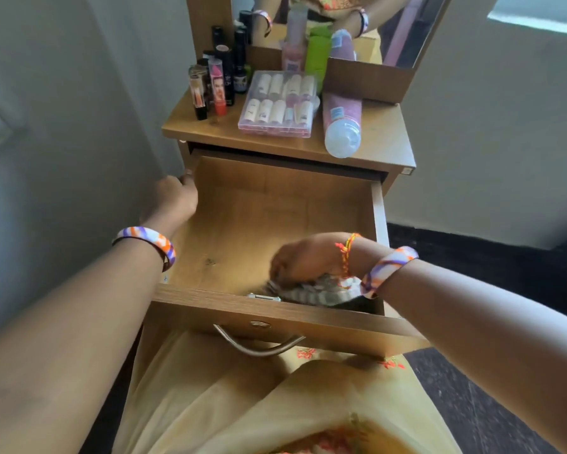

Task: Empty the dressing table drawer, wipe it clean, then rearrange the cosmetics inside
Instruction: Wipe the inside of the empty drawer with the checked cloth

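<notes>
The wooden drawer point(275, 204) stands pulled out, its floor bare of cosmetics. My right hand point(303, 257) is inside it near the front wall and grips a striped grey-white cloth point(321, 290) pressed against the drawer floor. My left hand point(174, 198) holds the drawer's left side wall, fingers curled over its edge. On the dressing table top point(383, 139) lie a clear box of small tubes point(278, 104), a pink bottle on its side point(341, 122), and a cluster of upright lipsticks and dark bottles point(216, 77).
A mirror point(341, 24) rises behind the table top, with a green bottle point(318, 55) and a pink bottle point(292, 50) before it. A metal handle point(259, 345) hangs on the drawer front. White walls flank the table; dark floor lies to the right.
</notes>
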The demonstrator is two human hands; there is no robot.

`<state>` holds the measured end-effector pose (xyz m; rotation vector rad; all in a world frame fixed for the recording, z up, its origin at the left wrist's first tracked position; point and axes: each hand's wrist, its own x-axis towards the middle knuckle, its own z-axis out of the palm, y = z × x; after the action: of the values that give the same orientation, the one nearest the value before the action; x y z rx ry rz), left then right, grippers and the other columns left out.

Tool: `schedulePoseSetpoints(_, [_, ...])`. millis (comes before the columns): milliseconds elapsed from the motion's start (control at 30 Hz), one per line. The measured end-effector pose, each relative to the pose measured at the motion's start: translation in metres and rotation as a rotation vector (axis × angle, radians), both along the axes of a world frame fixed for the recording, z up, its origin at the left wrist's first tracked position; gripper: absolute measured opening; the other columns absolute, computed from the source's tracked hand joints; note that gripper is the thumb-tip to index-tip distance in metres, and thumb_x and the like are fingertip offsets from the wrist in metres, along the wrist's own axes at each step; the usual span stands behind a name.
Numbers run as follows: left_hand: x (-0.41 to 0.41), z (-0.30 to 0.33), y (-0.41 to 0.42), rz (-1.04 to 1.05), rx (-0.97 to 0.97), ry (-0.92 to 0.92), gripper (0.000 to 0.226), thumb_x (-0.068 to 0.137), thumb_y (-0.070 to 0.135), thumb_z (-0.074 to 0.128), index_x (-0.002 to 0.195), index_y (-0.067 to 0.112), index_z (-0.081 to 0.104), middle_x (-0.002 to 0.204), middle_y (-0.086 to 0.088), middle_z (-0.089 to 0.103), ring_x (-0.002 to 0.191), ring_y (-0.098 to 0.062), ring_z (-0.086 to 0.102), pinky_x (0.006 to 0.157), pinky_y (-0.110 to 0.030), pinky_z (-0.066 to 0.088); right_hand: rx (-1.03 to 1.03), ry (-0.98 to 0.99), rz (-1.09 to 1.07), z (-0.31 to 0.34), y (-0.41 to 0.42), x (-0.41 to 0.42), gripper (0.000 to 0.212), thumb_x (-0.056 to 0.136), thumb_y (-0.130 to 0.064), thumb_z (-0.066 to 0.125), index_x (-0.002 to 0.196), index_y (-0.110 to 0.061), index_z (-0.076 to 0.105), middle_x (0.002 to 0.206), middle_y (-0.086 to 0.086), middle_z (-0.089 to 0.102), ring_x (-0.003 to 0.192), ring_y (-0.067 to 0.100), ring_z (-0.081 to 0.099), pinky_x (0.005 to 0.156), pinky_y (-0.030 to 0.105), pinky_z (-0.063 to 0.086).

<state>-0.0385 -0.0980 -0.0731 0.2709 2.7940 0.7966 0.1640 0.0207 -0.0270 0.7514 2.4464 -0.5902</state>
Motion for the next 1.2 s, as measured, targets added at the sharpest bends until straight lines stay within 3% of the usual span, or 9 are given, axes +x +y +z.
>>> schedulePoseSetpoints(133, [0.003,0.001,0.000,-0.021,-0.019,0.003,0.059,0.102,0.037,0.025,0.128,-0.010,0.048,0.134,-0.032,0.046,0.125,-0.047,0.042,0.102,-0.046,0.035,-0.162,0.143,0.041,-0.017,-0.032,-0.037,0.061,0.094,-0.015,0.049,0.147,-0.006,0.021,0.148,0.011,0.037,0.129,0.026,0.046,0.089,0.020,0.046])
schedulePoseSetpoints(300, [0.005,0.003,0.000,-0.033,-0.040,0.031,0.059,0.102,0.036,0.026,0.126,-0.013,0.049,0.133,-0.034,0.046,0.125,-0.047,0.042,0.102,-0.046,0.035,-0.168,0.076,0.171,-0.064,-0.060,-0.075,0.066,0.078,-0.032,0.063,0.137,-0.013,0.041,0.133,0.010,0.051,0.125,0.031,0.048,0.097,0.038,0.048])
schedulePoseSetpoints(400, [0.004,0.000,0.000,-0.023,-0.039,0.037,0.058,0.102,0.036,0.026,0.126,-0.012,0.049,0.134,-0.033,0.047,0.125,-0.047,0.042,0.102,-0.046,0.035,0.006,0.023,0.363,-0.102,-0.060,-0.096,0.067,0.088,-0.033,0.051,0.146,-0.020,0.021,0.156,0.007,0.016,0.144,0.033,0.013,0.112,0.057,0.017])
schedulePoseSetpoints(500, [0.004,-0.002,0.001,-0.019,-0.046,0.041,0.059,0.101,0.036,0.025,0.122,-0.011,0.052,0.130,-0.033,0.050,0.122,-0.048,0.045,0.100,-0.047,0.037,-0.028,-0.095,0.353,-0.243,0.023,-0.172,0.105,0.047,-0.059,0.074,0.124,-0.076,0.005,0.144,-0.036,0.016,0.140,0.025,0.030,0.078,0.087,0.017])
schedulePoseSetpoints(567, [0.004,-0.004,0.000,-0.024,-0.050,0.051,0.059,0.101,0.037,0.024,0.121,-0.010,0.054,0.129,-0.033,0.051,0.121,-0.048,0.046,0.098,-0.047,0.038,-0.087,0.069,0.203,-0.288,0.046,-0.199,0.109,0.038,-0.061,0.075,0.122,-0.077,0.009,0.140,-0.031,0.030,0.130,0.020,0.045,0.076,0.073,0.031])
schedulePoseSetpoints(700, [0.000,-0.009,0.000,-0.017,-0.048,0.086,0.058,0.101,0.038,0.024,0.118,-0.007,0.056,0.126,-0.032,0.054,0.118,-0.048,0.048,0.097,-0.048,0.039,0.241,0.255,0.091,-0.085,-0.037,-0.121,0.054,0.096,-0.035,0.036,0.143,-0.009,0.031,0.151,0.013,0.030,0.142,0.034,0.021,0.115,0.051,0.014])
schedulePoseSetpoints(833, [0.000,-0.009,0.002,-0.016,-0.057,0.112,0.056,0.101,0.036,0.024,0.116,-0.006,0.058,0.124,-0.030,0.055,0.116,-0.048,0.050,0.094,-0.047,0.041,0.217,0.257,0.317,-0.081,-0.064,-0.114,0.050,0.089,-0.034,0.049,0.135,-0.014,0.045,0.147,0.018,0.032,0.138,0.036,0.021,0.110,0.051,0.021])
schedulePoseSetpoints(933, [0.002,-0.009,0.002,-0.006,-0.096,0.136,0.056,0.101,0.037,0.023,0.115,-0.005,0.059,0.122,-0.029,0.057,0.113,-0.047,0.052,0.092,-0.047,0.042,0.227,0.258,0.498,-0.084,-0.052,-0.115,0.064,0.092,-0.038,0.042,0.147,-0.013,0.021,0.157,0.016,0.007,0.145,0.033,0.005,0.116,0.052,0.011])
schedulePoseSetpoints(1200, [0.010,-0.010,0.000,-0.060,-0.129,0.257,0.043,0.101,0.030,0.028,0.115,-0.002,0.053,0.118,-0.027,0.058,0.109,-0.046,0.055,0.088,-0.048,0.045,0.261,0.266,0.406,-0.092,-0.013,-0.130,0.060,0.097,-0.045,0.029,0.150,-0.024,0.009,0.160,0.005,0.002,0.147,0.022,0.003,0.119,0.044,0.006])
